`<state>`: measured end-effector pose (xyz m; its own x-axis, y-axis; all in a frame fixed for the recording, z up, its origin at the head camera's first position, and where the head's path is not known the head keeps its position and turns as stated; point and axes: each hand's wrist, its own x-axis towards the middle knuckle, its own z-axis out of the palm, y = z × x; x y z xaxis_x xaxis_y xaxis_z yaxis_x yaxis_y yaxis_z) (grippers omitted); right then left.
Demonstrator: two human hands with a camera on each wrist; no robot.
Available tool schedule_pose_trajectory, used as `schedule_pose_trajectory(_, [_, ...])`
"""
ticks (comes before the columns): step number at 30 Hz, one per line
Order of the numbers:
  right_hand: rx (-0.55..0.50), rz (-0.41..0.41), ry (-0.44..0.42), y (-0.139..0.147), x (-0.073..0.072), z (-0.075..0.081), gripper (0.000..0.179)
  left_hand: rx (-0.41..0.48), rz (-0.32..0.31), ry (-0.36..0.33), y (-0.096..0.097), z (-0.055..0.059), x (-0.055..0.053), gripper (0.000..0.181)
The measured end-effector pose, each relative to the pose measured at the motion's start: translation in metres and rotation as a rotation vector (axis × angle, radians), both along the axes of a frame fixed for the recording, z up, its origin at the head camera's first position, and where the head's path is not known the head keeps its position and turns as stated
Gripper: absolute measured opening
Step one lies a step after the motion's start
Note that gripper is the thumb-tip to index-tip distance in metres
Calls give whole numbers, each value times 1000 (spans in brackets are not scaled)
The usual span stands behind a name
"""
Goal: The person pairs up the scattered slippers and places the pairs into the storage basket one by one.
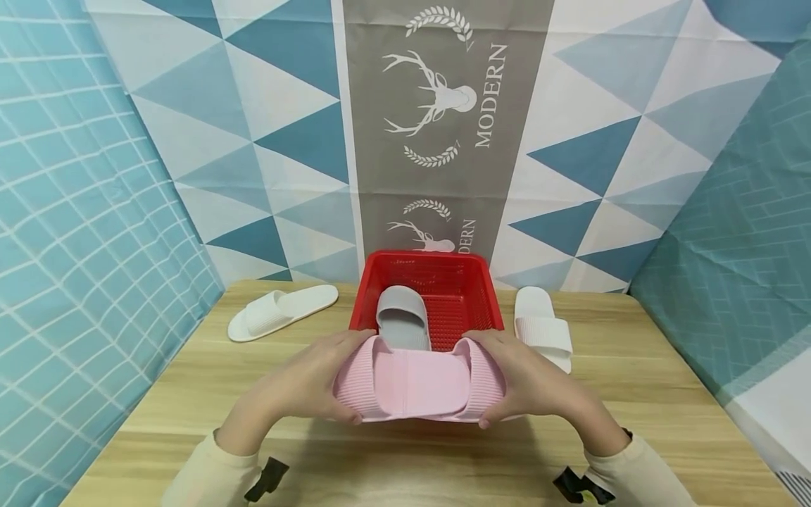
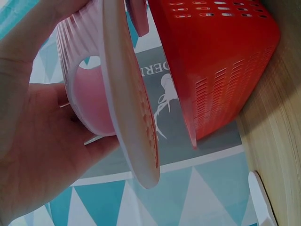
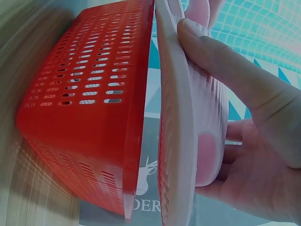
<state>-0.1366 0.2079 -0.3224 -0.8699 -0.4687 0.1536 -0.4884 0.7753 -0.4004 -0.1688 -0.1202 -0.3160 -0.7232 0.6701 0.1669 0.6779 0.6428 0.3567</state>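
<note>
Left hand [image 1: 317, 380] and right hand [image 1: 529, 377] grip the pink slippers [image 1: 434, 384] lower centre, just above the red basket [image 1: 431, 264]. Positioning step imo; next move probably wants both ends level.

Place: makeshift sheet-walled nook, wider room type unclear | 12 o'clock: creased blue, white and grey sheet [image 1: 437, 172] printed with triangles [image 1: 317, 143], deer heads [image 1: 453, 98] | 9 o'clock: wrinkled light-blue square-grid sheet [image 1: 82, 211] | 3 o'clock: creased teal herringbone-print sheet [image 1: 728, 246] | 6 o'clock: flat, pale wood-grain tabletop [image 1: 418, 472]
</note>
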Motion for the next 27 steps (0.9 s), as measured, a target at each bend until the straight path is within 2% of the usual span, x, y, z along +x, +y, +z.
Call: schedule_pose_trajectory(27, [8,23,20,-8,0,-2,101,1,-16,35,5,-1,1,104])
